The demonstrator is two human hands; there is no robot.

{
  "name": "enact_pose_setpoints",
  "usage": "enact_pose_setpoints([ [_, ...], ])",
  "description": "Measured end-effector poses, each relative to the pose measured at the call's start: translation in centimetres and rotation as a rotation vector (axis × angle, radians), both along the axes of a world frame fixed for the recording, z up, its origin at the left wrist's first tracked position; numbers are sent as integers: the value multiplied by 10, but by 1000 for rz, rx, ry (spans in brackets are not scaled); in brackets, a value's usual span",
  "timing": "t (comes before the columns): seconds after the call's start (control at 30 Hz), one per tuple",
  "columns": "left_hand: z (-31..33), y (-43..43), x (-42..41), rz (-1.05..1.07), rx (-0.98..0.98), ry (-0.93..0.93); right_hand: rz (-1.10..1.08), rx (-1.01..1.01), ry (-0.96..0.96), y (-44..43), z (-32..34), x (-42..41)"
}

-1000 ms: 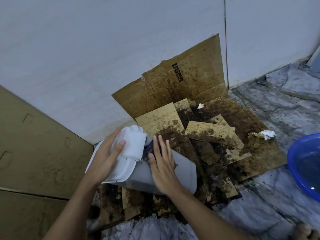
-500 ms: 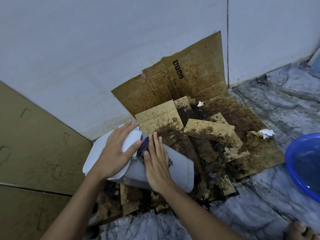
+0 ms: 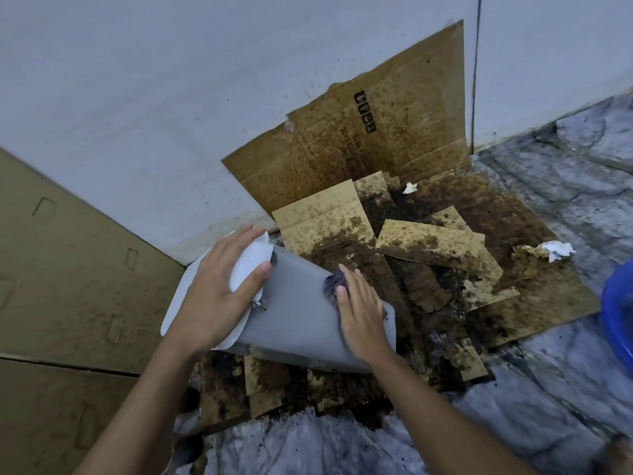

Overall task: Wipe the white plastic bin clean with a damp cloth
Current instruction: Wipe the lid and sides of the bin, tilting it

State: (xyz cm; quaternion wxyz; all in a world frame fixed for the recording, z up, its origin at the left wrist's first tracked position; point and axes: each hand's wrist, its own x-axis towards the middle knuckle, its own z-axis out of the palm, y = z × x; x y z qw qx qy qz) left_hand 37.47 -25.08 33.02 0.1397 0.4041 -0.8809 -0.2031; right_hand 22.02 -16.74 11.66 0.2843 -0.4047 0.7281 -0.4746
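Note:
The white plastic bin [image 3: 298,317] lies on its side over stained cardboard, its lid end toward the left and its base toward the right. My left hand [image 3: 219,289] grips the white lid and rim at the left end. My right hand [image 3: 359,313] lies flat on the bin's side near the base and presses a dark bluish cloth [image 3: 332,284] against it. Only a corner of the cloth shows beside my fingers.
Dirty flattened cardboard [image 3: 428,262] covers the floor and leans on the white wall. A blue basin [image 3: 618,310] sits at the right edge. Crumpled tissue [image 3: 558,250] lies on the cardboard. A brown cardboard panel [image 3: 68,286] stands at the left. Marble floor [image 3: 565,371] lies in front.
My right hand has slid with the cloth along the bin's side from near the lid toward the base. My left hand has shifted further over the lid.

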Motion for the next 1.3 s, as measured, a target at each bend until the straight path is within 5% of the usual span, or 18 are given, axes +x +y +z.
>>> enact_pose_setpoints([
  [0.37, 2, -1, 0, -13, 31, 62, -179, 149, -219, 25, -51, -18],
  [0.9, -1, 2, -1, 3, 39, 49, 155, -199, 29, -21, 96, 48],
  [1.3, -1, 2, 2, 8, 38, 48, -45, 21, -42, 13, -14, -2],
])
